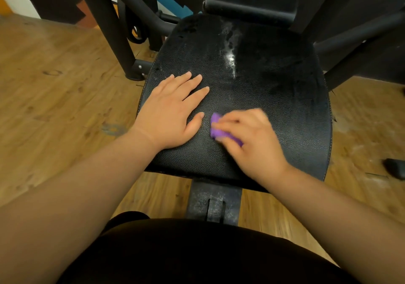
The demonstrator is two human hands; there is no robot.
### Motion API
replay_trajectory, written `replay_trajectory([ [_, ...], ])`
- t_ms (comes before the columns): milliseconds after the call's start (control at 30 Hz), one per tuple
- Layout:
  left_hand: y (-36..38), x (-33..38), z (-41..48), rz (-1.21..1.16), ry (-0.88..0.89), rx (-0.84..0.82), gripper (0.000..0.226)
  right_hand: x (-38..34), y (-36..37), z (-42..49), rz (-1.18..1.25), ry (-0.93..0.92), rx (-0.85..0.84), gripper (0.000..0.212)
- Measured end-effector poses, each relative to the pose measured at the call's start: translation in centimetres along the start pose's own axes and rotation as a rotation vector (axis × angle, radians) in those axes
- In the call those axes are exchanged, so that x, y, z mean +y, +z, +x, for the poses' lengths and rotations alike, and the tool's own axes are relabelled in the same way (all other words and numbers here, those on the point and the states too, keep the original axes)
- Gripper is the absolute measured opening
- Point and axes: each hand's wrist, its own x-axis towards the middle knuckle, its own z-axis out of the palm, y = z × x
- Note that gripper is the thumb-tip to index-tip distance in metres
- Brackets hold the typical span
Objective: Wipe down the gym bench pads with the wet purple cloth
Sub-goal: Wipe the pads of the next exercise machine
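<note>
The right hand [252, 139], blurred, curls its fingers round the bunched purple cloth [217, 130] just below the frame's centre. The cloth pokes out at the fingers' left side, pressed to the black padded surface [274, 99]. The left hand [173, 112] lies flat just left of it, fingers straight and spread, thumb near the cloth. A white streak [231, 57] marks the pad higher up.
</note>
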Motion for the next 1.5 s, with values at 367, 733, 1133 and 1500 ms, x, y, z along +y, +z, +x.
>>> replay_trajectory([
  [367,0.0,0.0,-0.1,-0.012,0.004,0.02,0.057,0.0,0.3,0.3,0.017,-0.032,-0.012,0.022],
  [733,0.1,0.1,-0.1,-0.01,0.008,0.055,0.056,0.4,0.0,-1.2,-0.089,-0.216,-0.068,0.025],
  [1133,0.2,0.1,-0.1,-0.01,-0.003,0.054,0.056,0.6,0.1,-0.9,-0.195,-0.315,-0.166,0.036],
  [1500,0.1,0.1,-0.1,-0.011,-0.006,0.051,0.056,1.2,0.0,1.3,-0.229,-0.255,-0.103,0.034],
])
